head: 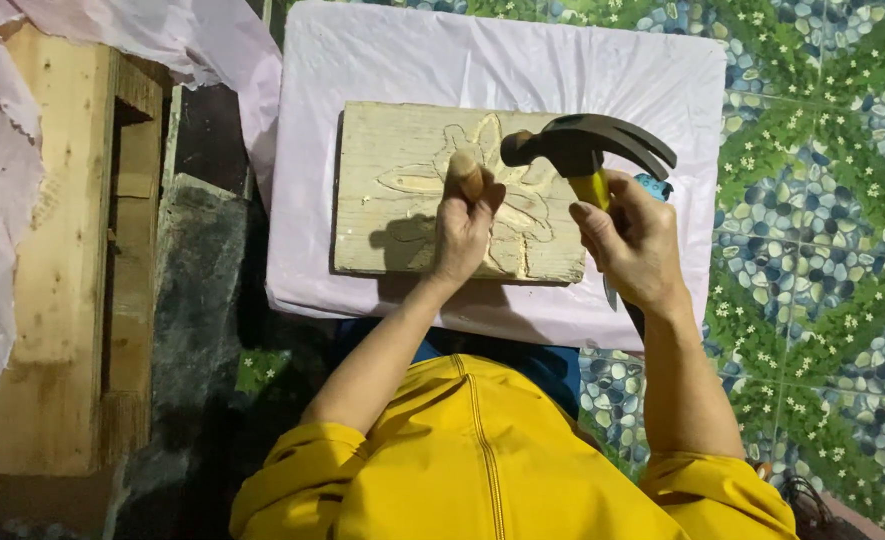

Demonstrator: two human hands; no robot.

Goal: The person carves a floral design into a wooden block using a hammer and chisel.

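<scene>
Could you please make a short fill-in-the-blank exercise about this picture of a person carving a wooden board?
1. The right hand grips a claw hammer by its ____ handle.
2. The left hand holds a chisel upright on the wooden ____.
3. The shape carved into the wood is a ____.
4. Under the wood lies a ____ cloth.

Missing words: yellow; board; flower; white

Single head view, straight down and close over the wooden board [402, 190] (no second view).
</scene>
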